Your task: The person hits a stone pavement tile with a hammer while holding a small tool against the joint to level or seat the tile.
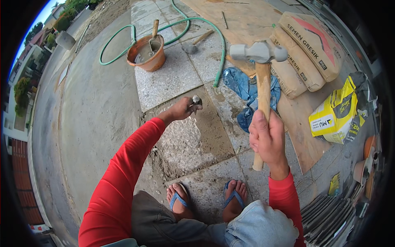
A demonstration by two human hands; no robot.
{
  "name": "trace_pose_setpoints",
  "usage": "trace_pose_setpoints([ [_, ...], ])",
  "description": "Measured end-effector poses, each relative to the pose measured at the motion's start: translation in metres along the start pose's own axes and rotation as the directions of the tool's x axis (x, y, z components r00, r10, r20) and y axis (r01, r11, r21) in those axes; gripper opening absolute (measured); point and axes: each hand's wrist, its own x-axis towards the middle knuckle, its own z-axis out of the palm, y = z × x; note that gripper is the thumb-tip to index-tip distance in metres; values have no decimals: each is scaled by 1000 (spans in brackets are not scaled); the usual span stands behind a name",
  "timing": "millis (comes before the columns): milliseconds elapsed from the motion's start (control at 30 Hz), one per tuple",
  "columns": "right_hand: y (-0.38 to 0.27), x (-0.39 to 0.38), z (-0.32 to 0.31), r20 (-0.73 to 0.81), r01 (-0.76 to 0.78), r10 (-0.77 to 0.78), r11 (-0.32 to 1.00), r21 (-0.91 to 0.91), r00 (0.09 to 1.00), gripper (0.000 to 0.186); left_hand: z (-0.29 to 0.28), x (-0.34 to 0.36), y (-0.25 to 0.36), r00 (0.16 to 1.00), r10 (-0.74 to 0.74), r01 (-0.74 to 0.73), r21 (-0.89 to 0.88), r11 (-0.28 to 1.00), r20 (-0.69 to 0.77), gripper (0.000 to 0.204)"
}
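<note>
My right hand [270, 138] is wrapped round the wooden handle of a ball-peen hammer [263, 84], raised with its grey metal head uppermost. My left hand [183, 108] is closed round an upright chisel [196, 99], seen nearly end-on. Its round, pale top shows above the fist; the lower part is hidden by the hand and the angle. Below that fist lies a rough, chipped patch of paving [181, 140] with loose grit along its edges. The hammer head is apart from the chisel, up and to the right.
An orange bucket [150, 64] with a trowel stands beyond my left hand, near a green hose [220, 61] and a mallet [191, 47]. Blue cloth [247, 88], stacked cement bags [308, 47] and a yellow bag [335, 113] lie to the right. My sandalled feet flank the near paving.
</note>
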Motion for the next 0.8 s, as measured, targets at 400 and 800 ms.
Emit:
trace_pose_setpoints([
  [400,108,15,42,142,89,-9,820,-565,990,46,-1,-8,-3,994,-28,16,106,994,109,18],
  [800,26,36,49,-196,519,-491,845,127,849,34,2,-9,-2,999,39,-40,-84,996,-15,23],
])
